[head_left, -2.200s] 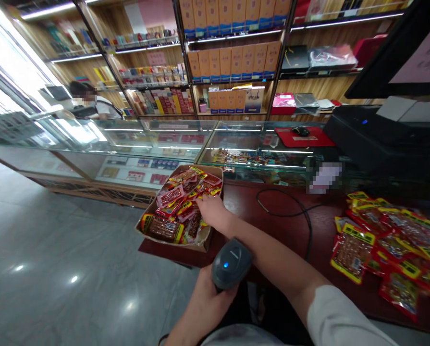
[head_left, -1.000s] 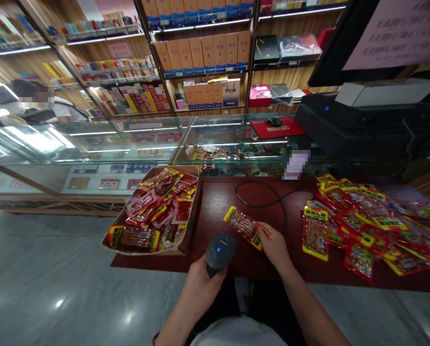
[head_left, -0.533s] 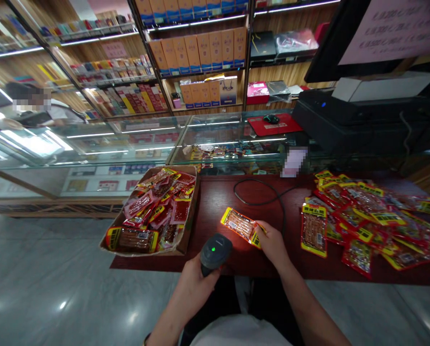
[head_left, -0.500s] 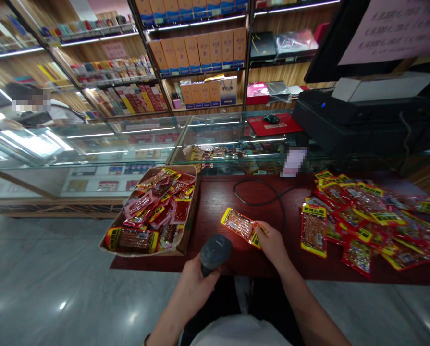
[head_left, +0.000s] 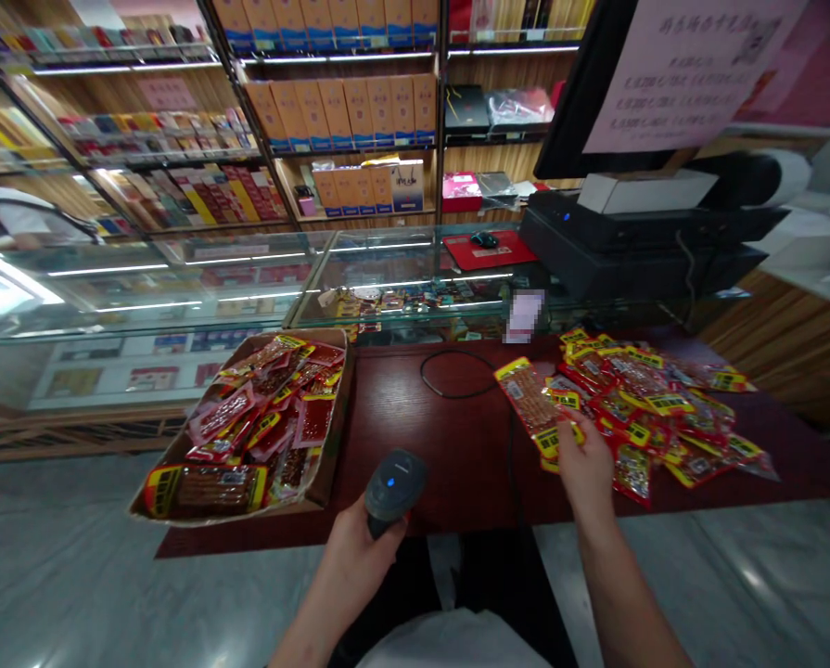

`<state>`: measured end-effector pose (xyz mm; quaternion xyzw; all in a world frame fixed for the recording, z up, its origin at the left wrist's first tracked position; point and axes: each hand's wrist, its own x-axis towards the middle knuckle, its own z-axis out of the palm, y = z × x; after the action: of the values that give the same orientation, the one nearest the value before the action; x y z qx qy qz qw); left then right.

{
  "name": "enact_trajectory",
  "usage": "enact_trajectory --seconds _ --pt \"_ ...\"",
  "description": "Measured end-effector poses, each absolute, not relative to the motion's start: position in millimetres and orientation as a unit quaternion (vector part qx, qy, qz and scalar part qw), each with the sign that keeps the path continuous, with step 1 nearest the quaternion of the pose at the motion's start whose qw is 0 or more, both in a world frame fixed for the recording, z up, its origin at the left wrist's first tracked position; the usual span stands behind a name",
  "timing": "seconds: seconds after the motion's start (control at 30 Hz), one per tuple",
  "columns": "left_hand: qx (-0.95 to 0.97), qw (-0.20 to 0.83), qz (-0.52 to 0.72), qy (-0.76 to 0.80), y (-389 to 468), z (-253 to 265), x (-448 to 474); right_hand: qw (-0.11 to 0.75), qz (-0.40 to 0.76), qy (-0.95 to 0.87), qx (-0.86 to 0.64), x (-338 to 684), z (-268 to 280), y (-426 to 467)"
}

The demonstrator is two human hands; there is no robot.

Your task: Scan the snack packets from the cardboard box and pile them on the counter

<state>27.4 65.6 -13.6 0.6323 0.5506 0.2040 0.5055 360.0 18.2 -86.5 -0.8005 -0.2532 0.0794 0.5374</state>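
My left hand [head_left: 360,547] is closed round the handle of a dark barcode scanner [head_left: 396,484], whose blue light is lit. The scanner is held above the front edge of the dark red table [head_left: 415,422]. Between the thumb and fingers of my right hand [head_left: 587,464] is a flat snack packet [head_left: 527,397] with yellow ends and brown strips inside. That packet is tilted at the left edge of a heap of similar red and yellow packets [head_left: 655,394]. At the left stands an open cardboard box [head_left: 338,408] full of snack packets, one lying across its near end.
A black cable [head_left: 449,396] loops over the table. Behind it runs a glass display counter [head_left: 379,243] with a red mouse pad [head_left: 504,250]. A monitor [head_left: 568,102] stands above a black cash drawer [head_left: 595,260]. Another person [head_left: 35,221] is at the far left.
My right hand has carried the packet rightward, from the middle of the table to the heap. The scanner's blue light now shows. The whole view has turned to the right.
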Motion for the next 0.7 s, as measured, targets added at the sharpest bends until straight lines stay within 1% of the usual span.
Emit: enact_trajectory --seconds 0.1,0.2,0.27,0.33,0.4,0.5,0.57,0.63,0.7 --pt "0.646 0.505 0.194 0.539 64.4 -13.5 31.0 0.416 -0.005 -0.249 -0.875 400.4 -85.4 -8.1" --pt "0.657 0.504 0.194 0.525 63.3 -14.9 32.7 0.292 -0.107 -0.279 -0.909 407.8 -88.9 -20.6" --pt "0.659 0.506 0.2 0.52 62.9 -15.6 33.2 0.245 -0.181 -0.301 -0.904 396.7 -91.4 -20.2" --pt "0.66 0.506 0.205 0.515 62.9 -15.8 32.9 0.224 -0.212 -0.339 -0.889 379.5 -92.1 -13.9" --pt "0.663 0.504 0.211 0.511 63.1 -15.1 31.7 0.231 -0.216 -0.381 -0.869 360.6 -89.7 -2.6" --pt "0.656 0.506 0.225 0.512 62.2 -12.5 27.4 0.298 -0.186 -0.454 -0.819 329.8 -77.5 24.0" --pt "0.649 0.509 0.235 0.513 60.3 -10.6 22.5 0.358 -0.118 -0.543 -0.75 304.6 -62.1 48.7" --pt "0.645 0.511 0.245 0.512 57.2 -9.6 16.0 0.408 -0.027 -0.63 -0.66 273.5 -40.9 78.9" --pt "0.642 0.511 0.257 0.51 53.1 -9.1 8.5 0.426 0.057 -0.696 -0.576 236.5 -16.4 112.6"
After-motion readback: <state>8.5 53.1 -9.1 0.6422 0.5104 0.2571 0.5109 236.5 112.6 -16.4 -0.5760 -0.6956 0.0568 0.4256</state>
